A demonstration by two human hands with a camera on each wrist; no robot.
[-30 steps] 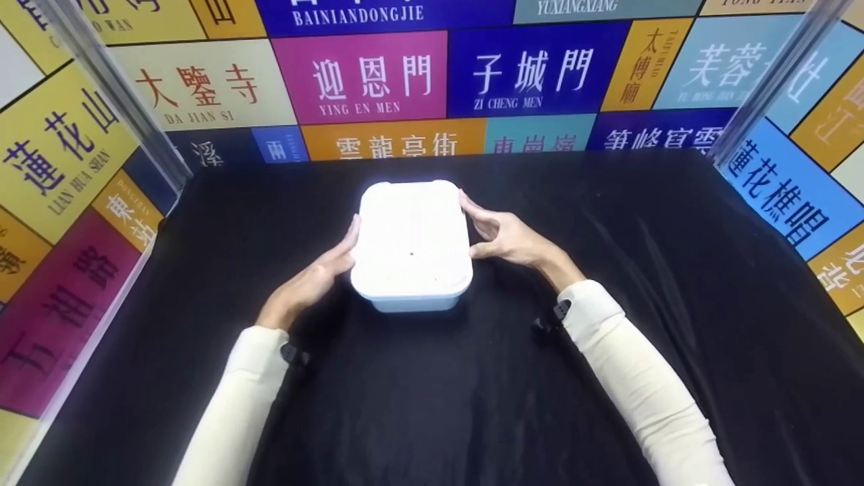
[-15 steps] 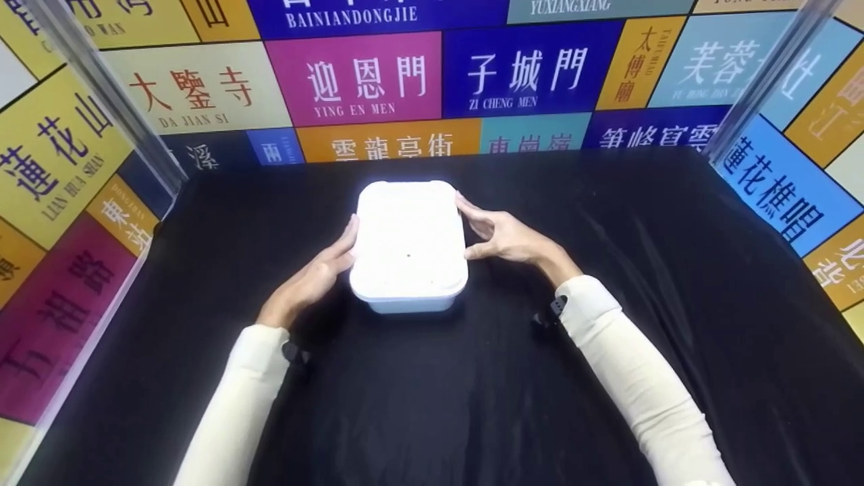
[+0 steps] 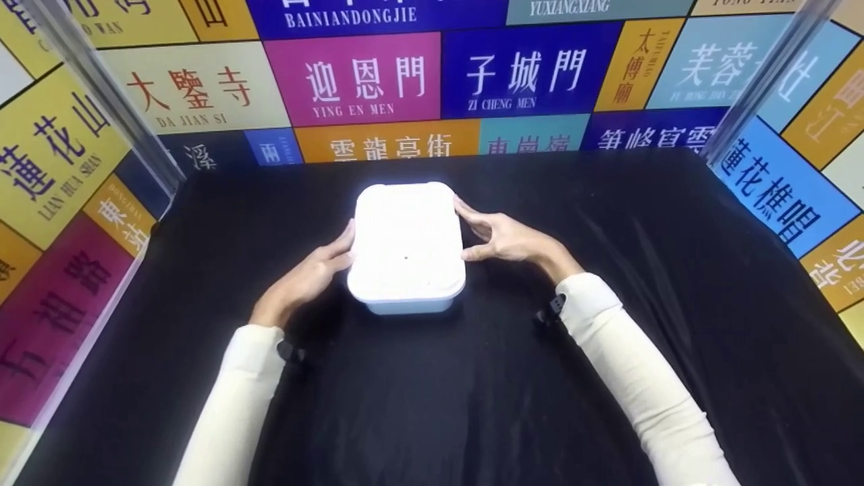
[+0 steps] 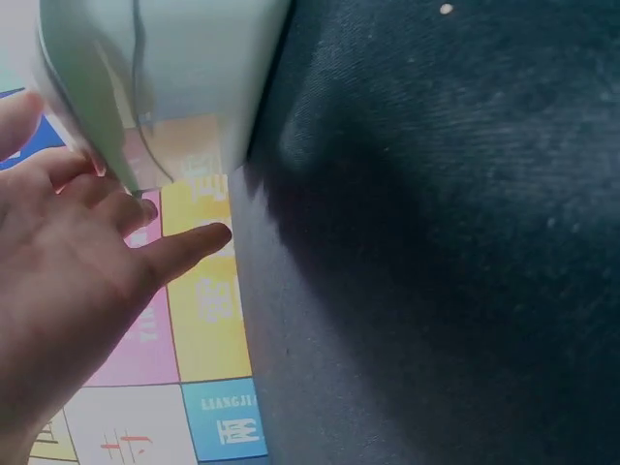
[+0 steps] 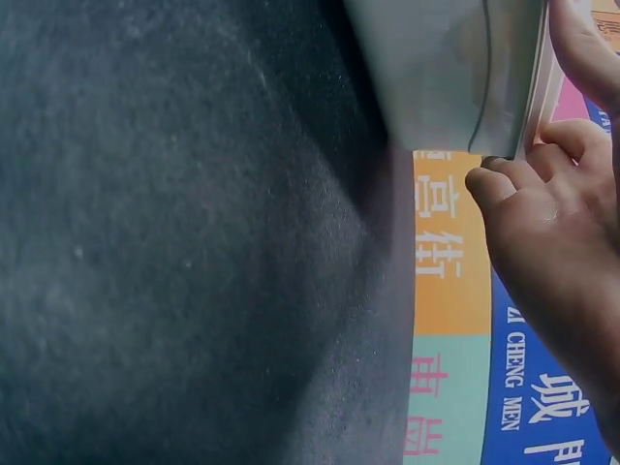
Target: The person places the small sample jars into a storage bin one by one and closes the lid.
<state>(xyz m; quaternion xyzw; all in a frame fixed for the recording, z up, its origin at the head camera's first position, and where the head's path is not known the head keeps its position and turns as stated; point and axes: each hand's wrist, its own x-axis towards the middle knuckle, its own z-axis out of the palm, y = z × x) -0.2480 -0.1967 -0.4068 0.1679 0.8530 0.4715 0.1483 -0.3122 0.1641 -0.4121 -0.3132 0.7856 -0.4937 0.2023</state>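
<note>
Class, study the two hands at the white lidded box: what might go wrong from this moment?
The left hand and right hand touch the white box only at its lid edges, so it might slip if lifted. The black cloth is wrinkled, so a sliding box might snag.

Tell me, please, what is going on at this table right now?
A person in pale long sleeves has both hands on a white lidded container that sits on a black cloth. The left hand rests against its left side, and the right hand touches the lid's edge on the right side with its fingertips. The lid is on. Colourful sign panels wall in the table.
</note>
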